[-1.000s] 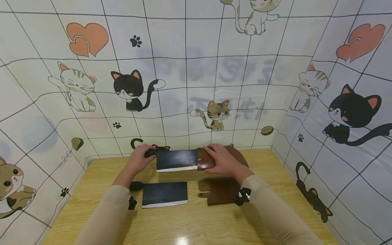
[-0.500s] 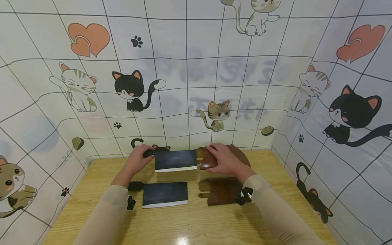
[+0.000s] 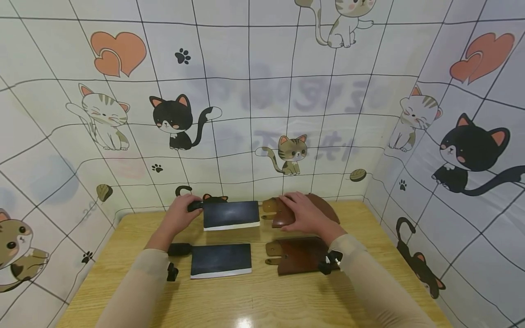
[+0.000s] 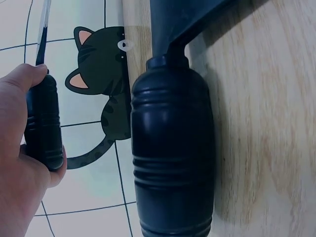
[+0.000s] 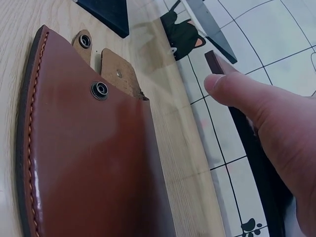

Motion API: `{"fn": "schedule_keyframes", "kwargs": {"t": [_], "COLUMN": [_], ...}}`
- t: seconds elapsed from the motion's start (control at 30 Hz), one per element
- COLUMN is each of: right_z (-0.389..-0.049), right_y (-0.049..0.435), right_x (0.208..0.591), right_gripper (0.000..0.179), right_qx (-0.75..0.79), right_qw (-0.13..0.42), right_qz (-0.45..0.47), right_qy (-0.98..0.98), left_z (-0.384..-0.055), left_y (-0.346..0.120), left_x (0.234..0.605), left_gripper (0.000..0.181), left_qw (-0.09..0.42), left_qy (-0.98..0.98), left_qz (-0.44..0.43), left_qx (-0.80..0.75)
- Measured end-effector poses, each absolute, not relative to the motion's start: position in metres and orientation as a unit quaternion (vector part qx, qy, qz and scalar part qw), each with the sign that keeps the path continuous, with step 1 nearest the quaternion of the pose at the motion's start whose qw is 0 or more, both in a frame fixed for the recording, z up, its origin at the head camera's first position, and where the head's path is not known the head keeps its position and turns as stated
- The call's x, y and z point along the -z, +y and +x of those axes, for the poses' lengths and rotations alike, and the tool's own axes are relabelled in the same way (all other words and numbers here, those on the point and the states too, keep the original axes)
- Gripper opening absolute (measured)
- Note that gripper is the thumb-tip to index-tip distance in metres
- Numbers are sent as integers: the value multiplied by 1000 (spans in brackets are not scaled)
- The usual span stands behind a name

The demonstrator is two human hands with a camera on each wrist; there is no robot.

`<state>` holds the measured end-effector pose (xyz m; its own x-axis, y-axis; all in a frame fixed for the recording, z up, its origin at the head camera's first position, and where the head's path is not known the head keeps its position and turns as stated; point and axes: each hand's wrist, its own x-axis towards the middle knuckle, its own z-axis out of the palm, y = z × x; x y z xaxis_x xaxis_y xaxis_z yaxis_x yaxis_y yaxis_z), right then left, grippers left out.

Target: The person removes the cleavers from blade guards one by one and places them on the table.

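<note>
In the head view my left hand (image 3: 180,216) grips the black handle of a cleaver (image 3: 231,214), its dark blade held above the table with the pale edge downward. The left wrist view shows the fingers wrapped round that handle (image 4: 43,123). My right hand (image 3: 307,216) holds a brown leather sheath (image 3: 280,219), thumb on the near side, its strap end facing the blade. A gap separates blade and sheath. Below them lie a second cleaver (image 3: 221,259) and a second brown sheath (image 3: 301,255), whose snap studs and stitching show in the right wrist view.
The wooden table (image 3: 250,296) carries the lying cleaver at left and lying sheath at right. White cloth (image 3: 250,105) with grid lines and cartoon cats rises close behind the table and on both sides.
The held cleaver has moved left and the held sheath slightly right. The blade, earlier against the sheath's mouth, now stands clear of it. The lying cleaver and sheath have stayed put.
</note>
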<state>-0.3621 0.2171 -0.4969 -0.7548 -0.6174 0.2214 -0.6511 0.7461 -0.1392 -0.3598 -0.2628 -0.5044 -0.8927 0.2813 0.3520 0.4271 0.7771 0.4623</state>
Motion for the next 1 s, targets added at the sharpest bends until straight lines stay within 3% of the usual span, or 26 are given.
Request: {"fn": "schedule_keyframes", "kwargs": {"t": [0.6,1.0], "right_z": [-362,-366], "right_y": [222,223], "right_x": [496,499], "right_gripper": [115,113], "right_qx": [-125,-136], "right_qw": [48,29], "right_qz": [334,330], "right_qy": [-933,-934], "left_z": [-362,-361], "left_y": [-277,-286], "left_x": [515,516], "left_gripper": [25,31], "left_qw": [126,111], "left_qy": [-938,-939], "left_qz": [-183,-174], "left_qx": [266,274]}}
